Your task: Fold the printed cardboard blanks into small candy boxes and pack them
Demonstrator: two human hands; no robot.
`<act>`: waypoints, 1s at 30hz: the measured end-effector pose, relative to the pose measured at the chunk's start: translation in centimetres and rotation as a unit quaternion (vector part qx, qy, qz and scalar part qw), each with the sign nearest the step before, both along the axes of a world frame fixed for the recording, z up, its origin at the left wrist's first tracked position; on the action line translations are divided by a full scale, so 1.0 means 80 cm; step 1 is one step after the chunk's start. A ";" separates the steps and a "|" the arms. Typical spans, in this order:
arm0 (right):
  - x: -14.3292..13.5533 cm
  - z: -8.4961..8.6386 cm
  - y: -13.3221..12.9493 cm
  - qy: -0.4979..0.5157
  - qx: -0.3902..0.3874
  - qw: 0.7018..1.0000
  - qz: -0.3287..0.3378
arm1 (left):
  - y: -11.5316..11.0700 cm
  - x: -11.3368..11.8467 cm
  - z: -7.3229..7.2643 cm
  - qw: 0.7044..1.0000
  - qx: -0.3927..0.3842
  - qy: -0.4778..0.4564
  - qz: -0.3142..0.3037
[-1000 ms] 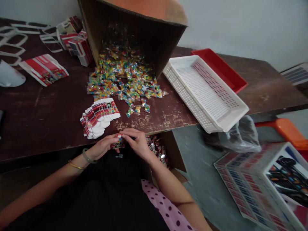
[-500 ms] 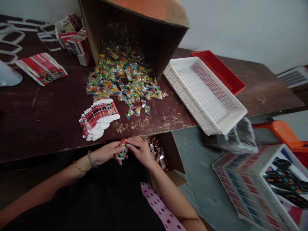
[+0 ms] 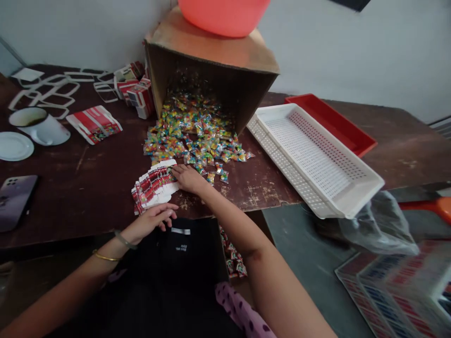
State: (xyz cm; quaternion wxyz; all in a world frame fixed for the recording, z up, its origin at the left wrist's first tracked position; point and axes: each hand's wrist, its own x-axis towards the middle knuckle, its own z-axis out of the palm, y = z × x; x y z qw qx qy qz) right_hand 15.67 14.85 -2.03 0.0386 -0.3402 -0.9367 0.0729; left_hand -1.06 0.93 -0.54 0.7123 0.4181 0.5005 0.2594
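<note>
A fanned stack of flat printed cartons, red and white, lies near the table's front edge. My right hand reaches over its right end, fingers stretched out and touching the top carton. Just below the stack, my left hand hovers at the table edge with its fingers apart and nothing in it. Small clear packets of colourful candy spill from a cardboard box tipped on its side behind the stack. Beneath my right forearm, finished-looking small red packs lie in a box below the table edge, partly hidden.
A white perforated basket and a red tray stand on the right, the basket overhanging the edge. To the left are a mug, a lid, a phone and a red-white carton. A crate stands lower right.
The small red pack held between both hands is out of them. My right hand has moved up onto the carton stack; my left hand has opened near the table edge. The view has tilted up.
</note>
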 end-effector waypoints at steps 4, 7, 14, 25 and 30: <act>0.004 0.004 0.000 -0.023 0.012 1.000 0.007 | 0.000 -0.003 0.001 0.997 -0.044 -0.055 0.026; 0.022 0.013 -0.057 0.038 0.038 0.998 -0.017 | 0.006 -0.003 0.001 0.977 -0.083 -0.177 0.090; 0.037 0.013 -0.196 0.281 -0.045 0.954 -0.094 | -0.010 0.024 -0.012 0.984 -0.092 -0.119 0.100; 0.091 0.034 -0.181 0.379 -0.440 0.814 -0.028 | -0.030 0.050 0.011 0.972 -0.014 -0.058 -0.225; 0.090 0.026 -0.213 0.422 -0.402 0.792 -0.184 | -0.042 0.061 -0.012 0.991 0.068 0.098 -0.060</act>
